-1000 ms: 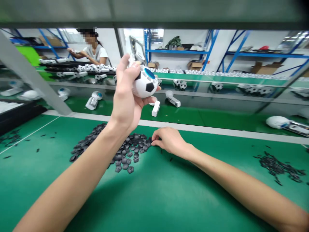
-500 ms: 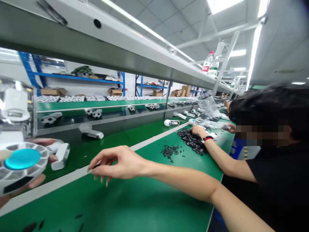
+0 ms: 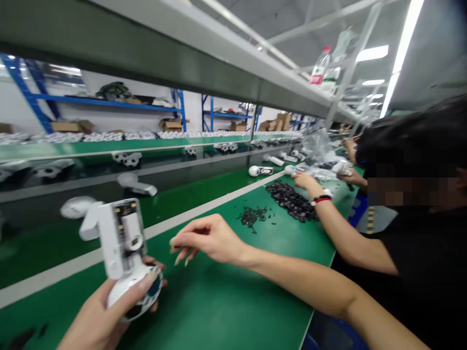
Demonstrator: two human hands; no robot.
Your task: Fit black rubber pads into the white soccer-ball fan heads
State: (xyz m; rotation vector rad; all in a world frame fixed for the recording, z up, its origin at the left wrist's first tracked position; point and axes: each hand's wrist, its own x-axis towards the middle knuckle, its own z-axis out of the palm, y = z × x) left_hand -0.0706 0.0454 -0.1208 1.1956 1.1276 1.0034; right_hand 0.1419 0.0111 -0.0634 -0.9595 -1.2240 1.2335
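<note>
The left hand (image 3: 98, 316) clasps a soccer-patterned ball (image 3: 136, 291) low over the green surface (image 3: 219, 311), with a white housing (image 3: 120, 238) rising from it. The right hand (image 3: 207, 240) is empty, fingers loosely curled, above the surface. Farther off, a co-worker's hand (image 3: 304, 182) sits beside a heap of black hexagonal pieces (image 3: 290, 200).

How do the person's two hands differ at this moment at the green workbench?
The left hand grips a white soccer-ball-patterned device from below, while the right hand holds nothing, its fingers loosely curled. The left hand sits low at the edge of the view; the right reaches farther out, nearer a heap of small black pieces. Both hands are bare, without gloves.
</note>
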